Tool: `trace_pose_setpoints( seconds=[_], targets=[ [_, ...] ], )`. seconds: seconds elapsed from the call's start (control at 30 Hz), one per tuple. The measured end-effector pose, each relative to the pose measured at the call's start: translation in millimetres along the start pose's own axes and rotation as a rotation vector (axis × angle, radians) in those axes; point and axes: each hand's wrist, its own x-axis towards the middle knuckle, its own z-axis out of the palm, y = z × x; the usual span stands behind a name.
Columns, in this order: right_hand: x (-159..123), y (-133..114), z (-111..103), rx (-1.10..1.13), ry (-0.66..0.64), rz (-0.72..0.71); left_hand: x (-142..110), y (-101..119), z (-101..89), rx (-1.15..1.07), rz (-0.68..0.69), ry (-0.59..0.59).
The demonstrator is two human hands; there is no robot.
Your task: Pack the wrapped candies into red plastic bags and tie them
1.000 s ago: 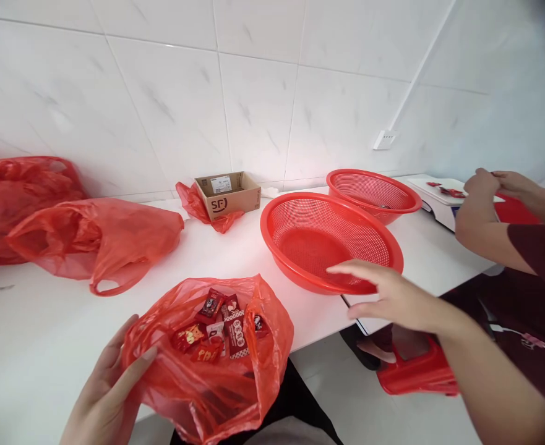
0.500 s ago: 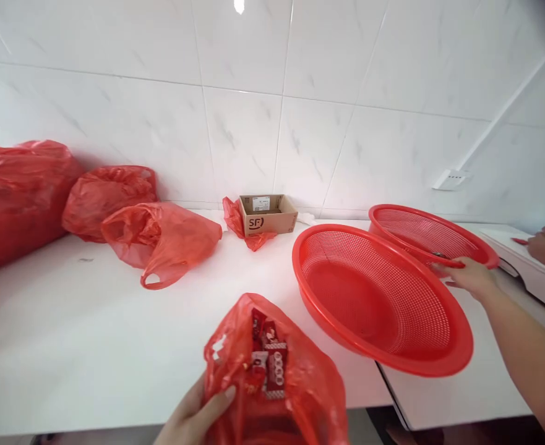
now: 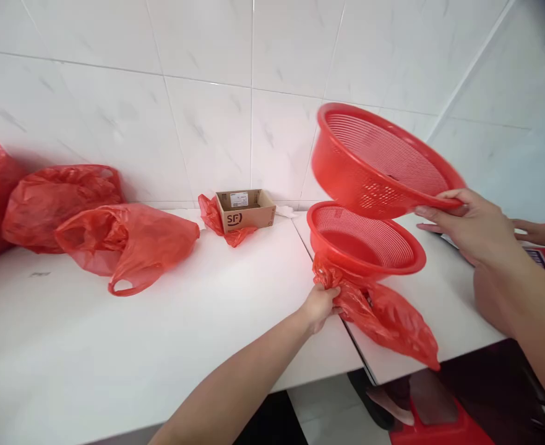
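Note:
A round red plastic basket (image 3: 362, 179) with mesh walls is raised and tilted; my right hand (image 3: 474, 225) is closed on its near right rim. Below it, a second red basket (image 3: 414, 253) stands on the white table. My left hand (image 3: 321, 306) is closed on a crumpled red plastic bag (image 3: 388, 321), just in front of the standing basket. The bag sags to the right, and the small wrapped packets seen earlier in it are mostly hidden. What the raised basket holds, if anything, is hard to make out.
An open cardboard box (image 3: 251, 217) stands by the tiled wall with red plastic around it. Several red bags (image 3: 154, 238) line the left side. At the right edge is another person's hand (image 3: 539, 233). A seam (image 3: 356, 349) divides the tabletop.
My right hand has lifted the far basket up and left, over the other one. My left hand has carried the bag rightward to the standing basket's front. The view has shifted right.

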Motion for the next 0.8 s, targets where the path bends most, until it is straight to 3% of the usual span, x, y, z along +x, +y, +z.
trace_pose_setpoints(
  seconds=[0.07,0.13,0.23,0.3,0.43,0.53,0.63,0.8],
  targets=[
    [-26.3,-21.3,7.0,0.193,-0.171,0.024,-3.2,3.9,-3.6,-0.004,0.016,-0.015],
    [-51.6,-34.3,17.2,0.272,-0.345,0.044,-21.5,11.5,-19.0,-0.025,0.049,-0.005],
    [-81.2,-39.2,36.4,0.290,-0.565,0.049,-65.2,28.3,-57.8,-0.067,0.096,0.076],
    [-94.0,-34.2,49.4,0.256,-0.625,-0.009,-98.0,39.4,-87.7,-0.091,0.126,0.155],
    [-110.2,-12.0,67.1,0.089,-0.601,-0.104,-159.2,52.0,-141.0,-0.107,0.197,0.368],
    [-122.4,6.3,72.7,-0.078,-0.548,-0.115,-197.6,54.1,-166.6,-0.086,0.263,0.491],
    [-134.1,20.5,77.8,-0.307,-0.490,-0.137,-227.7,53.9,-176.1,-0.023,0.262,0.520],
    [-146.0,30.5,82.2,-0.655,-0.425,-0.067,-256.8,50.2,-169.6,0.209,0.217,0.543]
  ],
)
